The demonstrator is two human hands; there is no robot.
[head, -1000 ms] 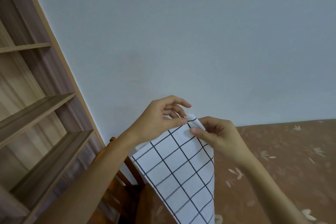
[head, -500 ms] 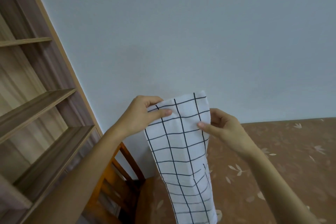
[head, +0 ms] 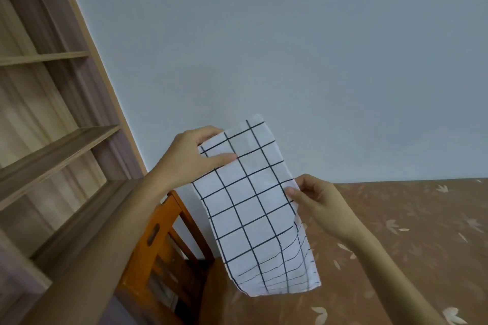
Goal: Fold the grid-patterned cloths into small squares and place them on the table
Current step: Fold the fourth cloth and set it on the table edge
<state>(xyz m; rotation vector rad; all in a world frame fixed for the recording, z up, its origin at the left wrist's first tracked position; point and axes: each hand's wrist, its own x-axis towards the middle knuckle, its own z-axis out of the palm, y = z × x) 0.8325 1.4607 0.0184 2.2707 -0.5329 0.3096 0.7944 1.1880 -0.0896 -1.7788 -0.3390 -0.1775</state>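
A white cloth with a black grid hangs in the air as a long folded strip, its lower end over the table's near-left part. My left hand pinches the strip's upper left corner, thumb lying across the front. My right hand pinches the strip's right edge about halfway down, lower than the left hand. The table under a brown cloth with pale leaf prints fills the lower right.
An orange wooden chair stands at the table's left end, under my left forearm. A wooden bookshelf fills the left side. A plain pale wall lies behind.
The cloth went from a bunched corner held by both hands close together to a flat long strip. My left hand stayed at the top; my right hand slid down the right edge.
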